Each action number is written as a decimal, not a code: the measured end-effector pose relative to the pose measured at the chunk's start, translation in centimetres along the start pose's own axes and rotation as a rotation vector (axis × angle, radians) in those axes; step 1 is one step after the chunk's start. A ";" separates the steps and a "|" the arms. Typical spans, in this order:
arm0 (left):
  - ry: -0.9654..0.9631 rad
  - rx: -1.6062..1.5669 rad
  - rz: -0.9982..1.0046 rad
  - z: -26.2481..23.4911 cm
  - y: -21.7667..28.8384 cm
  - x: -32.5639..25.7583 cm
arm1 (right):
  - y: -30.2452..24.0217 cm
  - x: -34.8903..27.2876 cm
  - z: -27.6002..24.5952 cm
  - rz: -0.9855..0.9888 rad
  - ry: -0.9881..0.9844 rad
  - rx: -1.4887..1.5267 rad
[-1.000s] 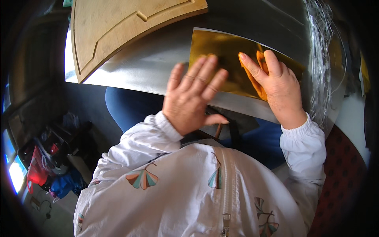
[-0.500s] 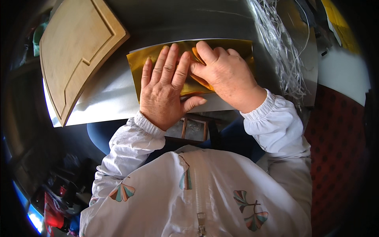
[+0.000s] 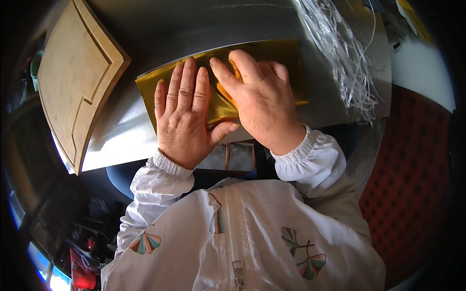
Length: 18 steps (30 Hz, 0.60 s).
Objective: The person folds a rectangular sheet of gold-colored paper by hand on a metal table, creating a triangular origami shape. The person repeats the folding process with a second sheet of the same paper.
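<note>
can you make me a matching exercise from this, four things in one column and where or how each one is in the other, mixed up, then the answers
Column one
1. bare left hand
2. bare right hand
3. pale brown, grooved wooden board
4. bundle of shiny, whitish, plastic-looking strips

Column two
A. to the right of both hands
B. laid on the shiny gold sheet with fingers stretched out
C. to the left of both hands
D. holding a folded orange cloth-like piece

Right pairs
1-B, 2-D, 3-C, 4-A
</note>
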<state>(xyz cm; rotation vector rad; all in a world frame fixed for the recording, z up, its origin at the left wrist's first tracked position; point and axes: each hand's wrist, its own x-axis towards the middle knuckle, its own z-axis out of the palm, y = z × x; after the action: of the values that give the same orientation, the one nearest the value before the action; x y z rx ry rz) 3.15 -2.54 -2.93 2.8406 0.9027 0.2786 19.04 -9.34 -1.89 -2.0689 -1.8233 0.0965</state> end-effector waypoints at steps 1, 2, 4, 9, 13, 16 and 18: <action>0.000 -0.007 0.003 0.0 0.0 0.0 | -0.1 -0.1 0.0 0.020 0.002 -0.003; -0.006 -0.003 0.001 0.0 0.0 -0.1 | -0.3 -0.2 0.1 0.028 0.005 0.011; -0.015 0.010 0.005 0.0 0.0 0.0 | -0.5 -0.3 0.3 0.051 0.023 0.018; -0.012 -0.003 0.020 -0.1 0.0 0.1 | -0.4 -0.8 1.0 0.103 0.135 0.143; -0.018 0.000 0.033 -0.1 -0.1 0.1 | -0.4 -1.3 1.6 0.172 0.209 0.155; -0.026 0.017 0.036 -0.1 -0.1 0.1 | -0.6 -1.5 1.7 0.201 0.233 0.149; -0.025 0.020 0.037 0.0 -0.1 0.1 | -0.5 -1.5 1.6 0.193 0.232 0.158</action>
<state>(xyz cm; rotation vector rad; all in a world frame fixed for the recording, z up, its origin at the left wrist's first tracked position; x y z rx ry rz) 3.11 -2.40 -2.90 2.8747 0.8542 0.2394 17.82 -10.39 -3.52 -2.0452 -1.4317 0.0477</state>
